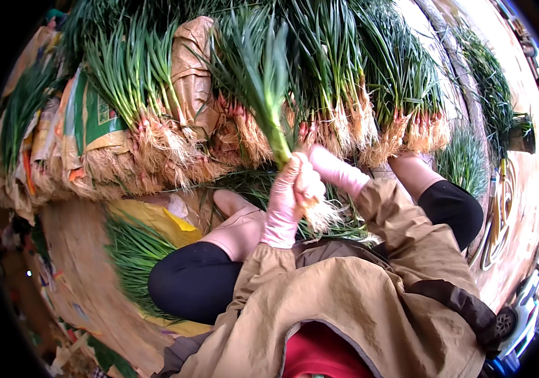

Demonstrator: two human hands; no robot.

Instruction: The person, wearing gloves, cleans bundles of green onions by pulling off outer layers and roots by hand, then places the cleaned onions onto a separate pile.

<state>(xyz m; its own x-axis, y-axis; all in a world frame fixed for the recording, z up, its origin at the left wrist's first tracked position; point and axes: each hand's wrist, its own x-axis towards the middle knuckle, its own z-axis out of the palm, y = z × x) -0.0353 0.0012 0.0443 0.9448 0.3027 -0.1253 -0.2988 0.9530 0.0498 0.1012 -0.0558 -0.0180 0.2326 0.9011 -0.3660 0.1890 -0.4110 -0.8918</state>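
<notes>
My left hand [296,189], in a thin pale pink glove, is closed around the lower stems of a bunch of long-leaved green stalks [272,123]. The leaves point up and away, and tan stringy roots hang below the fist. Just to its right, my right hand [331,169] reaches in beside the stems, in a similar glove. It is blurred, and its fingers are too unclear to show whether they touch the bunch. Beyond both hands, rooted bunches [329,82] with reddish bases stand in a row, roots toward me.
Brown paper [192,69] and a green-and-white printed sack [96,116] lie among the bunches. Loose green leaves [134,252] rest on yellow sheeting at my left. My bent knees [194,280] flank the work area. A coiled hose [501,217] and a parked vehicle [524,309] are at right.
</notes>
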